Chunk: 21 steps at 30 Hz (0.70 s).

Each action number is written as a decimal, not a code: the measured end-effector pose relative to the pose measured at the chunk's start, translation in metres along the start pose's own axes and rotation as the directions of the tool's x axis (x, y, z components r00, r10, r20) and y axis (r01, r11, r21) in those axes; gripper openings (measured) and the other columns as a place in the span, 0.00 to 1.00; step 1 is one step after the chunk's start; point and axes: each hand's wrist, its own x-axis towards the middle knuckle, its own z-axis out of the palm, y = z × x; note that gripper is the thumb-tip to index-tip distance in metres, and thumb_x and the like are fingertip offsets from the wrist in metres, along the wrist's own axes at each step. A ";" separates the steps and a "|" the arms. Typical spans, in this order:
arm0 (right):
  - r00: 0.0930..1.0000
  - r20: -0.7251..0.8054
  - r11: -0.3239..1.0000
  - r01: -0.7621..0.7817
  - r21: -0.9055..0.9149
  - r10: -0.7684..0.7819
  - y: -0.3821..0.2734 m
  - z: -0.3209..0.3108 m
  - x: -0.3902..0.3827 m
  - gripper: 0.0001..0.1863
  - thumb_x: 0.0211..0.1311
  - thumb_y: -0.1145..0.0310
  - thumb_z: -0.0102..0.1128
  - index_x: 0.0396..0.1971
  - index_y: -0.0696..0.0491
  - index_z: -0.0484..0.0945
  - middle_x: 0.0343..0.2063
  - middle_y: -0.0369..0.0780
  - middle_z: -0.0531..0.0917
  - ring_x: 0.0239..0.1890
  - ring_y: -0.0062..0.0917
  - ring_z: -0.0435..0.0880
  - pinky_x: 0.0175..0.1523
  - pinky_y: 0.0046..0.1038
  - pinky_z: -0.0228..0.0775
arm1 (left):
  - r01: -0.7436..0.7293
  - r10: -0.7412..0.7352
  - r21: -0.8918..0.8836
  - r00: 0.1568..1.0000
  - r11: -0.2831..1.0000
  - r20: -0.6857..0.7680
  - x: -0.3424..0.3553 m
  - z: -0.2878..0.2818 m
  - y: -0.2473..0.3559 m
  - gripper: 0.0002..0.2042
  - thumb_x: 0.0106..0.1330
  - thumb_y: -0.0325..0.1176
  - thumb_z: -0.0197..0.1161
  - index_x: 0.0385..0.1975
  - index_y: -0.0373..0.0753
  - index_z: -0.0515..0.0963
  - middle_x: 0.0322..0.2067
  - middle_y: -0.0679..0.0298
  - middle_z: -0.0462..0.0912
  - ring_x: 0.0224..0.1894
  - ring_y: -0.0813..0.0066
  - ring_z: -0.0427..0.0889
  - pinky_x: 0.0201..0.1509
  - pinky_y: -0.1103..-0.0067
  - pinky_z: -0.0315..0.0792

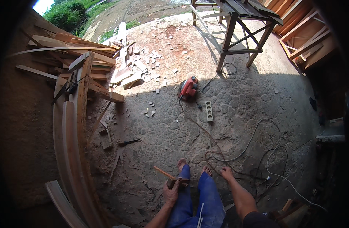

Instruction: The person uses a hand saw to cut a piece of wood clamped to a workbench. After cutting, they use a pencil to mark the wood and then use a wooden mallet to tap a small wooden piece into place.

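My left hand (170,193) is closed around a wooden tool (176,182), a dark block with a thin, lighter strip sticking out toward the upper left. It is held in front of my left leg. My right hand (226,173) hangs beside my right knee, its fingers curled together. Dark and pale cables (235,159) run over the ground close by it. Whether those fingers hold anything is too small to make out. Both my feet stand bare on the rough ground between the hands.
A red power tool (189,88) and a power strip (209,111) lie ahead on the ground. Long boards (74,140) line the left, with a wood pile (72,51) and scattered offcuts beyond. A wooden sawhorse table (241,32) stands far right, near stacked timber (307,38).
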 end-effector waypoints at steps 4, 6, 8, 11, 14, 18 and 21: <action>0.990 0.140 0.883 -0.072 0.464 0.007 -0.131 0.009 0.094 0.18 0.68 0.60 0.61 0.50 0.56 0.82 0.36 0.39 0.86 0.35 0.22 0.86 0.38 0.25 0.78 | -0.013 0.012 -0.087 1.000 0.996 -0.007 0.067 0.016 0.015 0.16 0.68 0.43 0.72 0.41 0.36 0.80 0.32 0.68 0.82 0.35 0.79 0.79 0.41 0.77 0.74; 0.989 0.147 0.751 -0.102 0.653 0.007 -0.224 0.012 0.132 0.16 0.72 0.61 0.59 0.50 0.55 0.79 0.32 0.34 0.83 0.30 0.18 0.82 0.33 0.21 0.75 | -0.002 0.004 -0.086 1.000 0.996 0.019 0.105 0.024 0.013 0.14 0.67 0.40 0.72 0.41 0.36 0.80 0.34 0.65 0.84 0.38 0.78 0.81 0.44 0.77 0.75; 0.994 0.102 0.696 -0.042 0.716 -0.045 -0.293 0.016 0.190 0.17 0.72 0.60 0.61 0.52 0.55 0.78 0.33 0.34 0.83 0.31 0.18 0.82 0.34 0.21 0.76 | -0.032 0.037 -0.045 0.994 0.998 0.105 0.150 0.031 0.031 0.14 0.66 0.39 0.73 0.41 0.36 0.80 0.35 0.64 0.85 0.40 0.78 0.82 0.46 0.77 0.76; 0.986 0.044 0.656 0.073 0.751 -0.160 -0.376 0.035 0.280 0.20 0.71 0.59 0.63 0.54 0.56 0.78 0.35 0.36 0.84 0.34 0.18 0.83 0.35 0.22 0.76 | -0.014 0.005 0.044 0.981 0.999 0.192 0.217 0.023 0.077 0.14 0.65 0.35 0.74 0.44 0.37 0.80 0.37 0.63 0.86 0.41 0.74 0.84 0.46 0.76 0.77; 0.981 -0.132 0.792 0.194 0.579 -0.143 -0.433 0.064 0.382 0.24 0.69 0.60 0.64 0.58 0.59 0.76 0.36 0.37 0.85 0.35 0.19 0.84 0.39 0.21 0.76 | -0.128 0.107 0.112 0.978 0.985 0.177 0.278 0.018 0.084 0.15 0.63 0.34 0.75 0.45 0.37 0.79 0.39 0.58 0.85 0.39 0.66 0.85 0.46 0.73 0.77; 0.924 -0.373 0.914 0.223 0.338 -0.088 -0.488 0.094 0.484 0.37 0.61 0.59 0.68 0.67 0.62 0.68 0.45 0.48 0.85 0.50 0.38 0.85 0.58 0.36 0.75 | -0.231 0.181 0.233 0.959 0.945 0.216 0.331 0.018 0.103 0.19 0.58 0.34 0.78 0.47 0.40 0.79 0.41 0.57 0.85 0.40 0.62 0.87 0.42 0.72 0.80; 0.928 -0.370 0.935 0.174 0.309 -0.050 -0.531 0.107 0.526 0.39 0.57 0.60 0.71 0.65 0.61 0.67 0.57 0.52 0.78 0.60 0.39 0.79 0.62 0.36 0.73 | -0.258 0.191 0.300 0.953 0.918 0.235 0.356 0.016 0.116 0.21 0.56 0.34 0.79 0.48 0.40 0.79 0.41 0.56 0.85 0.39 0.62 0.88 0.40 0.73 0.81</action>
